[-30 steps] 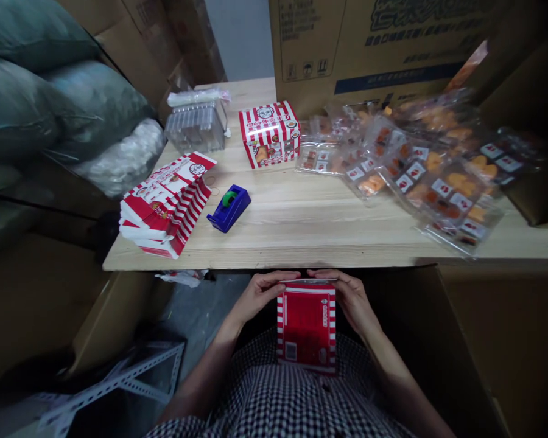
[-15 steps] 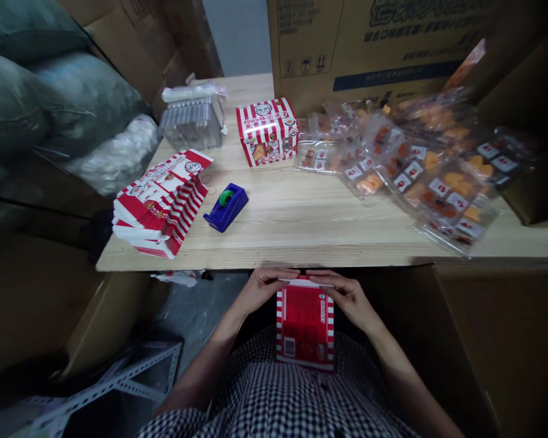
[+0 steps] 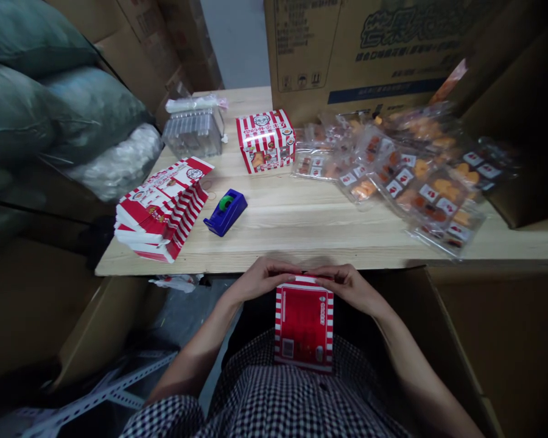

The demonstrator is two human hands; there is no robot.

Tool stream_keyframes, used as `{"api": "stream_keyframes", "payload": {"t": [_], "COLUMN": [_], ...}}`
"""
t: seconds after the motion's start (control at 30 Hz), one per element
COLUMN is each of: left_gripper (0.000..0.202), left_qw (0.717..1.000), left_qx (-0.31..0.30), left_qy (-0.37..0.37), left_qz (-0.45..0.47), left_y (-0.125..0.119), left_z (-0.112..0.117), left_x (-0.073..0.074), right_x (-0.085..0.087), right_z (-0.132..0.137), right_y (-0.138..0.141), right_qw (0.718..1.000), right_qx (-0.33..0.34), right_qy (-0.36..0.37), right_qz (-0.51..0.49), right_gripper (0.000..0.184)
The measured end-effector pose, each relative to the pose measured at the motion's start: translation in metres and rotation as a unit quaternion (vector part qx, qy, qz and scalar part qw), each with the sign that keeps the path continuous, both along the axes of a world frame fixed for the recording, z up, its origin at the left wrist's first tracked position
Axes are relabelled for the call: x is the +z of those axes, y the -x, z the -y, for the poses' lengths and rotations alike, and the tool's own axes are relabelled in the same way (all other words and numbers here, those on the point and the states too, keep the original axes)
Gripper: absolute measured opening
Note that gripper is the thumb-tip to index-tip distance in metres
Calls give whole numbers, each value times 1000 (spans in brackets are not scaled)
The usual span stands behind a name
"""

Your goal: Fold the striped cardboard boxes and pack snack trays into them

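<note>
A red carton with striped white edges stands against my body, its barcode panel facing up toward me. My left hand pinches the far top edge of this carton at its left corner. At the right corner of the same edge, my right hand grips with thumb on the near side and fingers behind. The two hands nearly meet over a white flap. Beyond them on the table are a blue tape dispenser with green tape and a stack of folded striped cartons.
An assembled striped box stands at the back of the wooden table, beside a clear plastic container. Several clear packs of toy food are piled at the right. A large cardboard box rises behind; stuffed sacks fill the left.
Both hands stay on the carton's top edge, with the fingers curled slightly closer over it. The view has tilted a little, so the table things appear slightly lower.
</note>
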State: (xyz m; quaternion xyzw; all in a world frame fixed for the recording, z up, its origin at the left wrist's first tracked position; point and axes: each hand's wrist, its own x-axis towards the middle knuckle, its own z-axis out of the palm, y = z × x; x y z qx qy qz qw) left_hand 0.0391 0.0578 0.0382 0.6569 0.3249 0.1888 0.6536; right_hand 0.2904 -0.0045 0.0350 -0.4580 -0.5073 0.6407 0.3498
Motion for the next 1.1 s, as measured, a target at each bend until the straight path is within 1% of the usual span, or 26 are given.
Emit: {"api": "stream_keyframes", "payload": {"t": [0.13, 0.4, 0.47, 0.57, 0.67, 0.73, 0.8, 0.87, 0.97, 1.03, 1.1], "left_gripper": [31, 28, 27, 25, 27, 30, 32, 34, 32, 29, 25], "left_qw": [1000, 999, 998, 997, 995, 993, 992, 993, 994, 995, 996], "left_qx": [10, 30, 32, 30, 17, 6, -4, -1, 24, 34, 42], "left_qy": [-5, -10, -21, -60, -93, -109, -119, -120, -106, -89, -74], "left_qz": [-6, -36, -43, -45, -44, -43, -34, -16, 3, 7, 7], "left_y": [-3, -9, -9, -6, -2, 1, 4, 8, 10, 10, 7], "left_z": [-3, -3, -2, 0, 6, 13, 21, 27, 33, 34, 34], "left_x": [-6, -9, -10, -12, -8, -3, 1, 3, -1, -5, -7], "right_x": [-4, -4, -5, -9, -13, -12, -6, 2, 12, 10, 4], "right_z": [-4, -17, -17, -10, 4, 14, 23, 32, 40, 43, 43], "right_y": [-1, -4, -3, 1, 5, 6, 7, 7, 7, 6, 7], "right_qw": [999, 999, 999, 1000, 999, 996, 993, 991, 988, 988, 990], "right_qx": [-15, 11, 10, -6, -23, -42, -56, -41, -7, -5, -15], "right_qy": [29, 46, 44, 21, -15, -42, -68, -95, -129, -132, -115], "right_qz": [-16, -15, -15, 4, 43, 64, 78, 86, 87, 86, 75], "right_gripper": [24, 29, 28, 25, 26, 27, 28, 30, 37, 36, 30]}}
